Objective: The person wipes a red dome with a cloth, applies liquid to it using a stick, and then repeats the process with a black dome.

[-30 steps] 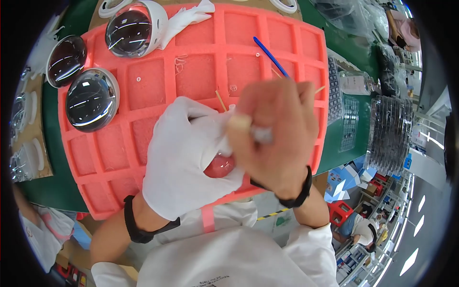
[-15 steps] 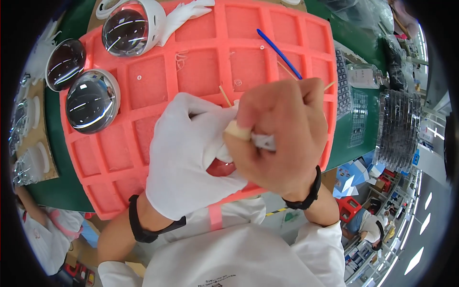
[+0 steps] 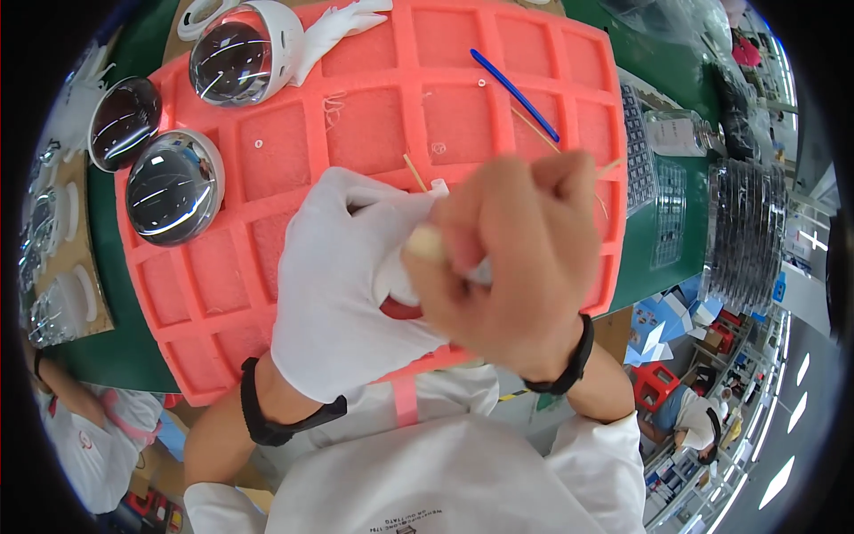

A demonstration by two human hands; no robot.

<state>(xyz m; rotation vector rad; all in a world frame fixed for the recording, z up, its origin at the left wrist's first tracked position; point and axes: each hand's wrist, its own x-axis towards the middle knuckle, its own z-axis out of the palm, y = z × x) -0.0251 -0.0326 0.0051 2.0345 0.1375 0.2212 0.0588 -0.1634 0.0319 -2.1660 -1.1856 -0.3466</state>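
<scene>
My left hand (image 3: 334, 294), in a white glove, is closed round a smooth white part (image 3: 398, 278), most of it hidden by the glove and my other hand. Just beyond the gloved fingers a small white tip (image 3: 439, 187) sticks up. Close against it on the right is my bare right hand (image 3: 525, 262), blurred, its fingers curled tight. A pale yellow cover (image 3: 425, 242) shows at one of its fingertips. Between the fingers is a sliver of something whitish (image 3: 481, 271), too hidden to name. Both hands are above a pink foam tray (image 3: 405, 107) with square pockets.
Dark domed camera housings (image 3: 173, 189) stand at the tray's left, beside a white glove (image 3: 342, 34). On the tray lie a blue stick (image 3: 516, 95), thin wooden sticks (image 3: 414, 173) and a small white ring (image 3: 259, 143). Stacked clear plastic trays (image 3: 745, 236) and a jar (image 3: 680, 135) are right.
My right hand has shifted slightly left and turned, still curled. My left hand keeps nearly the same place and hold. The view has moved a little.
</scene>
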